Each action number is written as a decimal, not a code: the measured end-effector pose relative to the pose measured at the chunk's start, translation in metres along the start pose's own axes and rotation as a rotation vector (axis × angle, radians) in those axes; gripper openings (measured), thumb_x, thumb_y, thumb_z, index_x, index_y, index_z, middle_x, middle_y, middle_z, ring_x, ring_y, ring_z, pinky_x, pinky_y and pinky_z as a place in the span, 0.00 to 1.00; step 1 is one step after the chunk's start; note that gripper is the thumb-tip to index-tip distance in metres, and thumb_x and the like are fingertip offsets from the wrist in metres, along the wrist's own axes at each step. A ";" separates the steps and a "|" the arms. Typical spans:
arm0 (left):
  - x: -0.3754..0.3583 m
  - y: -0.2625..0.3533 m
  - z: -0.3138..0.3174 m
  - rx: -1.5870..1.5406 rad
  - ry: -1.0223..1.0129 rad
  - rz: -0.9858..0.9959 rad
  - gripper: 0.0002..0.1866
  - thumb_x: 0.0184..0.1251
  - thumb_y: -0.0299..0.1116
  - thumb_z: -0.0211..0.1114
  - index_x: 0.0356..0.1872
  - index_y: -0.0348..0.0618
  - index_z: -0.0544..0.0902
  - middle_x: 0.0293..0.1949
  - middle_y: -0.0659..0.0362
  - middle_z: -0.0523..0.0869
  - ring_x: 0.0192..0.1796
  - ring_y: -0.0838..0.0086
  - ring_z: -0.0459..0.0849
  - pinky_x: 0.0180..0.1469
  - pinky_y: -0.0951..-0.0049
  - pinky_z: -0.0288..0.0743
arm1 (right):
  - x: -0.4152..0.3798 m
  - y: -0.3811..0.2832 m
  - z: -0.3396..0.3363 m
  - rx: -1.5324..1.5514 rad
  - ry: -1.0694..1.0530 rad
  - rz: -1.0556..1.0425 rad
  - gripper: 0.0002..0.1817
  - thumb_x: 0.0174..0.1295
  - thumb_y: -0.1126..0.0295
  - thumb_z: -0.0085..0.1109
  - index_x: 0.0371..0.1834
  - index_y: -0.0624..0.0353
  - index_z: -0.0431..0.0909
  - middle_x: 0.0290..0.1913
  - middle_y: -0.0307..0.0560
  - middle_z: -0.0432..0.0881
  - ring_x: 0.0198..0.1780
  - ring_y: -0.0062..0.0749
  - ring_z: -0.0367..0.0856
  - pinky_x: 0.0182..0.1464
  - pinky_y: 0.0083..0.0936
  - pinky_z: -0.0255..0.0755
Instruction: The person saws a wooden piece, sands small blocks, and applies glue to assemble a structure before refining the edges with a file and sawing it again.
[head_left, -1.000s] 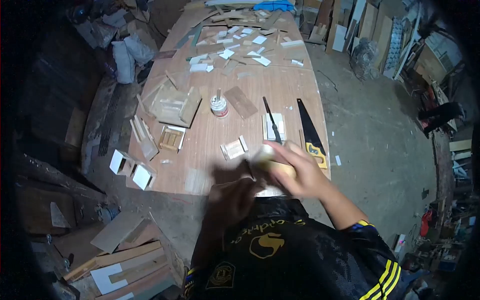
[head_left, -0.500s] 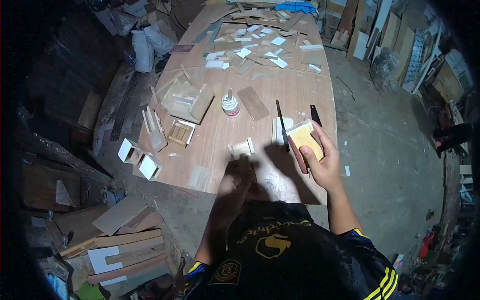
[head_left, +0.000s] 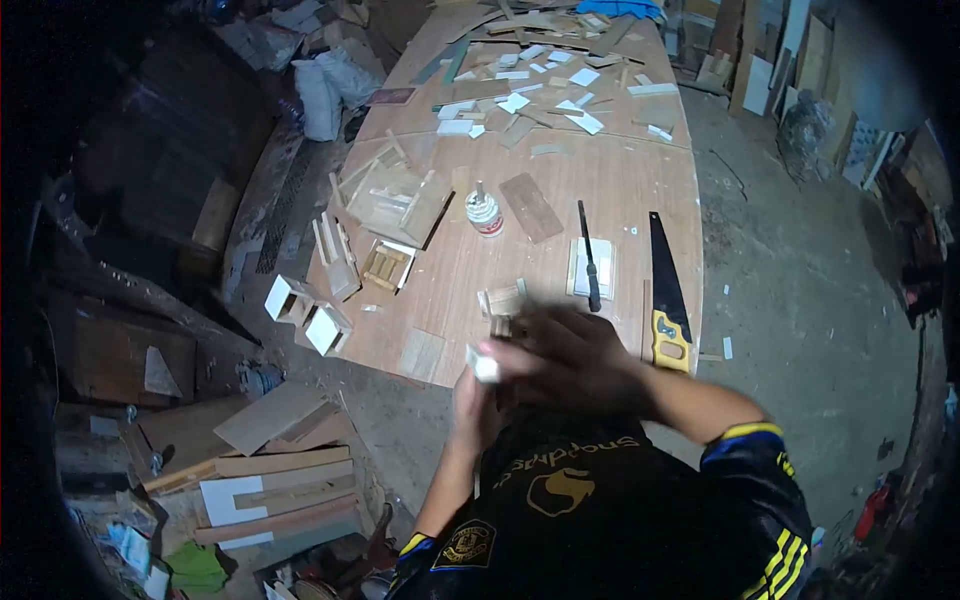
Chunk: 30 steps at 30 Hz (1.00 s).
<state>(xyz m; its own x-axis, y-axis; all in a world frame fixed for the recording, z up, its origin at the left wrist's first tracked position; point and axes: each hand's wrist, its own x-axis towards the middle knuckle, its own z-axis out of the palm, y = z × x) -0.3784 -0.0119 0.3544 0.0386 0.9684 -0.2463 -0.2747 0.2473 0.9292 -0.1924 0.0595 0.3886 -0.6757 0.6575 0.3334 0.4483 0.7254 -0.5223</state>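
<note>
My left hand [head_left: 472, 405] is at the near table edge, closed around a small piece with a white end [head_left: 486, 366]; most of the piece is hidden. Over and against it lies my right hand [head_left: 570, 355], its fingers smeared by motion, so its grip cannot be made out. Just beyond the hands is a small wooden part [head_left: 505, 297], partly covered. A dark, narrow tool [head_left: 590, 268] rests on white-topped flat pieces [head_left: 605, 262]. To the right lies a handsaw [head_left: 668, 285] with a yellow handle.
An open glue jar [head_left: 485, 215] with a stick in it stands mid-table beside a brown board [head_left: 531, 208]. At left are a wooden model house [head_left: 395, 205], a small slatted frame [head_left: 386, 265] and white-faced boxes [head_left: 325, 328]. Wood offcuts [head_left: 515, 102] cover the far end.
My right hand has moved left from beside the saw to my left hand. The yellow-faced piece it held is no longer recognisable. The saw's handle is now uncovered. The view has shifted slightly.
</note>
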 end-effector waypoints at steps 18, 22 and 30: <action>0.006 -0.012 -0.030 -0.296 0.177 0.096 0.20 0.74 0.40 0.56 0.59 0.38 0.69 0.44 0.57 0.78 0.46 0.74 0.77 0.50 0.68 0.73 | 0.015 0.036 0.030 0.525 0.426 0.318 0.27 0.63 0.68 0.62 0.66 0.59 0.69 0.43 0.48 0.77 0.48 0.34 0.78 0.53 0.29 0.71; 0.011 -0.007 -0.038 -0.409 0.278 0.129 0.16 0.72 0.30 0.57 0.58 0.38 0.69 0.51 0.55 0.79 0.54 0.68 0.79 0.59 0.62 0.74 | 0.002 0.020 0.037 0.850 0.422 0.495 0.31 0.62 0.68 0.62 0.68 0.63 0.63 0.57 0.49 0.75 0.58 0.32 0.74 0.60 0.28 0.68; 0.010 -0.002 -0.035 -0.365 0.137 0.225 0.17 0.65 0.25 0.63 0.52 0.39 0.68 0.42 0.49 0.83 0.43 0.64 0.86 0.49 0.66 0.83 | -0.008 0.012 0.029 0.919 0.321 0.549 0.31 0.64 0.65 0.60 0.68 0.64 0.63 0.54 0.51 0.75 0.56 0.32 0.74 0.56 0.26 0.70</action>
<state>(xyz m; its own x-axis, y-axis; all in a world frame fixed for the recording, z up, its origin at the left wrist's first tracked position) -0.4109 -0.0037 0.3408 -0.1817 0.9776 -0.1066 -0.5834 -0.0199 0.8119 -0.1989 0.0569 0.3566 -0.2768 0.9609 -0.0028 -0.0530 -0.0181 -0.9984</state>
